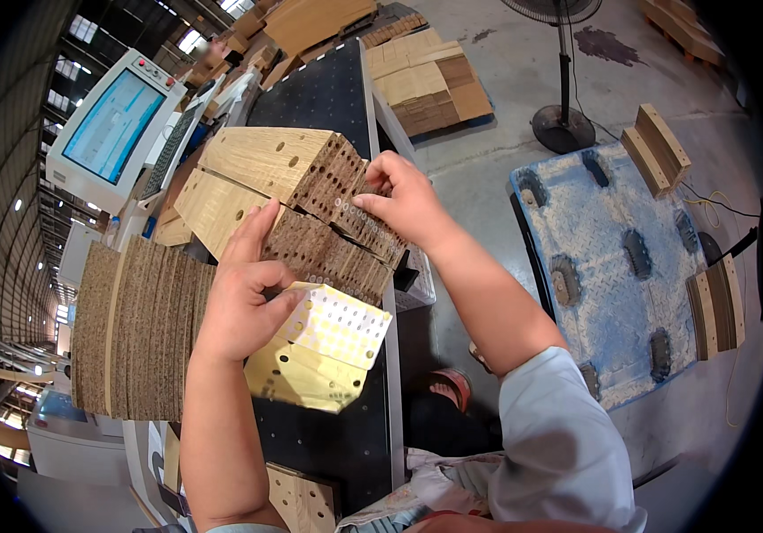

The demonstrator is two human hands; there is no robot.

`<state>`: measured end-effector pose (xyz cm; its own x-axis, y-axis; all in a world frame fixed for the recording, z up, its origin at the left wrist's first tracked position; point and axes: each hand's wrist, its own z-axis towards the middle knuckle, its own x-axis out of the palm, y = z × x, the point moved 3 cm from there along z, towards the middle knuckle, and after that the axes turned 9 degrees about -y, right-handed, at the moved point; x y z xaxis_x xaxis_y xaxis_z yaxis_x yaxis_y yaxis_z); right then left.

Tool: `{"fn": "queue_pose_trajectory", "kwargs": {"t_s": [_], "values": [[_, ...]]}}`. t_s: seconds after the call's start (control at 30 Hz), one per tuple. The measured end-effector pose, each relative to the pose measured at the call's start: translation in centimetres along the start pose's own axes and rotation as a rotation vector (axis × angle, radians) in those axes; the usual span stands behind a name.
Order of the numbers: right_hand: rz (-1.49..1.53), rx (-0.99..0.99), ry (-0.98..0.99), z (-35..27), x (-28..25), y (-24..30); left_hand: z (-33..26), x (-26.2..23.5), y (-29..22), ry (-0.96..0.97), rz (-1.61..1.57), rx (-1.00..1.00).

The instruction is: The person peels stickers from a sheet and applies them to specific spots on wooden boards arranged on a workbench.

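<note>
Stacked wood-grain boards (262, 155) with drilled holes lie before me in two piles, their raw particleboard edges (306, 249) facing me. My left hand (244, 306) pinches a sheet of round stickers (337, 324), white and yellow with small printed marks, between thumb and fingers. Its outer fingers rest against the boards. At the right pile, my right hand (408, 204) has its fingers curled and its thumb against the board edges, beside a row of small round pale stickers (355, 213). Anything between those fingertips is too small to make out. Below the sheet lies a yellowish board (306, 377) with holes.
A thick stack of boards (137, 329) stands at the left. Behind it is a monitor (115, 124) with a keyboard (168, 151). On the right floor lie a blue pallet (608, 266), board pieces (657, 151) and a standing fan (564, 129). A board pile (426, 80) stands farther back.
</note>
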<state>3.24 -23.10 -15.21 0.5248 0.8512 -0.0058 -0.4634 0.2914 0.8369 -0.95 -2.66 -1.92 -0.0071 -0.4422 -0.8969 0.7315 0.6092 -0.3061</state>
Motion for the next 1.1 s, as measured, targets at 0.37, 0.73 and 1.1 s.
{"fn": "queue_pose_trajectory", "kwargs": {"t_s": [0.37,0.73,1.1], "values": [[0.261,0.179,0.21,2.3,1.3,-4.2,-0.2,0.1,0.2,-0.044,0.002,0.032],[0.517,0.01,-0.022,-8.2,-2.2,5.3,-3.7,-2.4,-2.5,-0.253,-0.015,0.032],[0.288,0.056,0.52,-15.5,-3.7,14.6,-18.5,-0.4,-4.6,-0.527,-0.65,-0.43]]}}
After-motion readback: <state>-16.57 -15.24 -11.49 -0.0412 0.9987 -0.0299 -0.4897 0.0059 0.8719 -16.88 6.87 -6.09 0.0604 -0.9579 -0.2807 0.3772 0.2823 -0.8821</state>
